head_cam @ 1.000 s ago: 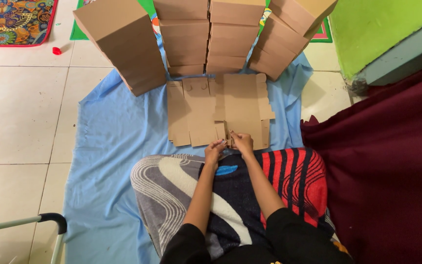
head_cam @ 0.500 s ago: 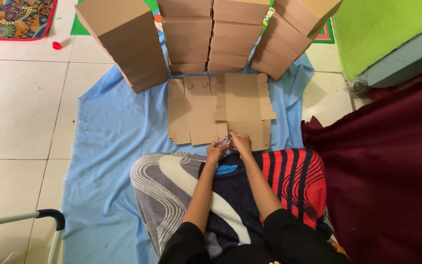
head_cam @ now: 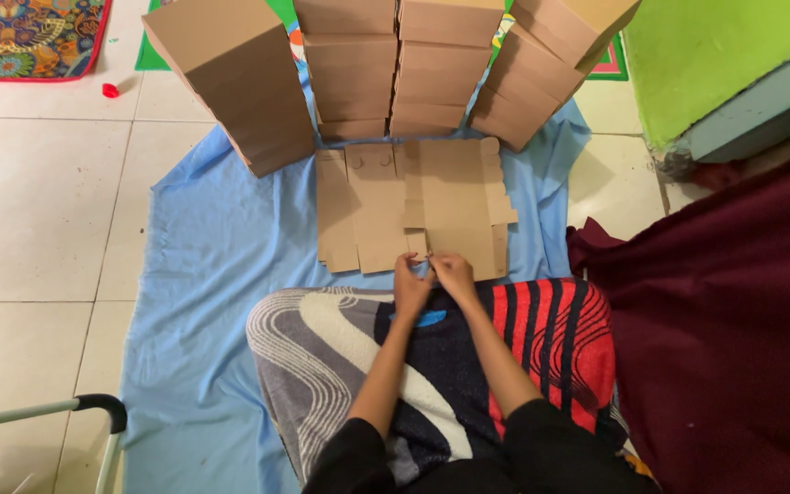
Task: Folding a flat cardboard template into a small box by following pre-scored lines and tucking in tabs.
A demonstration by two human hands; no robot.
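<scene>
Both hands have crept a touch nearer the flat cardboard since a second ago, and little else has shifted. I see my left hand (head_cam: 411, 285) and right hand (head_cam: 453, 273) side by side, touching each other at the near edge of the flat cardboard blank (head_cam: 413, 206). Fingers of both hands are curled together over a small flap at that edge; whether they pinch it or only press on it I cannot tell.

That blank lies unfolded on a light blue cloth (head_cam: 208, 274), just beyond my lap. Its long axis runs left to right, with its cut flaps pointing toward me and away from me.

Beyond the blank, touching its far edge, stand four stacks of folded brown boxes (head_cam: 349, 78), fanned out, the outer two leaning outward. All are closed, so their insides are hidden.

Nearer than the blank, a patterned fabric (head_cam: 541, 338) with black, red and grey stripes covers my lap. Right of the blank lies a dark maroon cloth (head_cam: 733, 320).
</scene>
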